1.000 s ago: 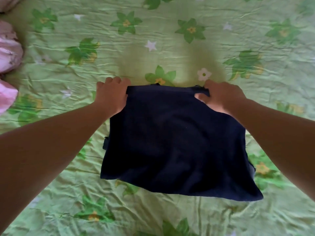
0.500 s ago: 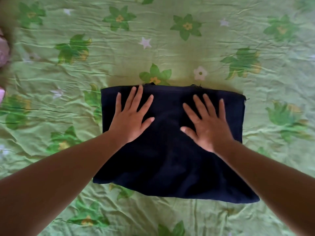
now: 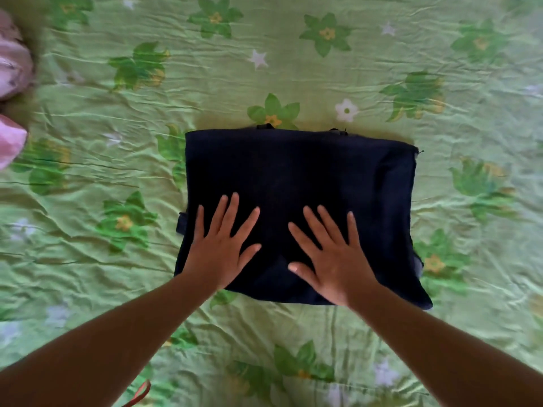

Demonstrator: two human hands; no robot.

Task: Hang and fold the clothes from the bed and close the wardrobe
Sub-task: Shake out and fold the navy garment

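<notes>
Left hand (image 3: pixel 221 249): flat, fingers spread, palm down on the near left part of the garment.
Right hand (image 3: pixel 332 254): flat, fingers spread, palm down on the near middle, just beside the left hand.
Dark navy garment (image 3: pixel 308 177): folded into a rough rectangle, lying on the bed (small loops show at its far edge).
Bed sheet (image 3: pixel 293 69): light green, wrinkled, printed with flowers and stars.
Pink fabric (image 3: pixel 11 71): bunched at the far left edge, well apart from the garment.
</notes>
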